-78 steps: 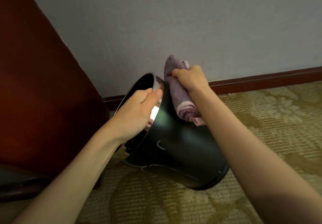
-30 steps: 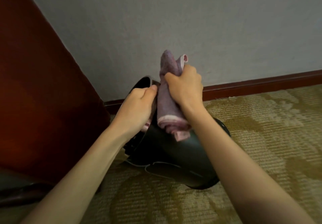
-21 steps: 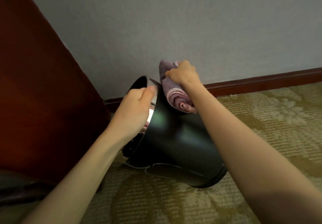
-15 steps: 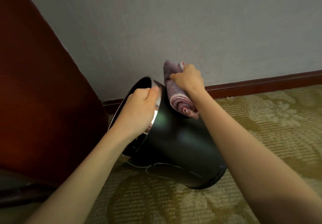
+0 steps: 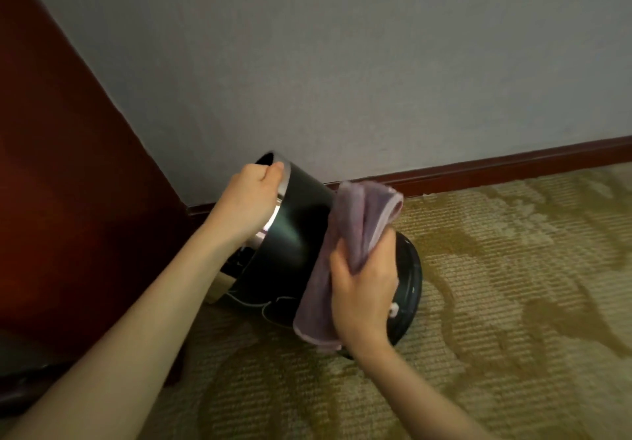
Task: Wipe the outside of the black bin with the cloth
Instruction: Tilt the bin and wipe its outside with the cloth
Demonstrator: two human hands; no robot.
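The black bin [image 5: 294,244] is tilted on the carpet, its silver-rimmed mouth turned up and to the left, its base at the lower right. My left hand [image 5: 251,203] grips the rim at the top, fingers curled over the edge. My right hand [image 5: 364,289] clutches a folded purple cloth [image 5: 355,224] with pink edging and presses it against the bin's outer wall near the base. The cloth hangs down past my fingers and hides part of the bin's side.
A dark red wooden panel [image 5: 68,183] stands close on the left. A grey wall [image 5: 342,63] with a reddish skirting board [image 5: 513,166] runs behind the bin. Patterned yellow-green carpet [image 5: 513,303] stretches to the right and front.
My right hand has slid the cloth from near the bin's rim down along its side toward the base. The left hand keeps its grip on the rim, and the bin has turned slightly.
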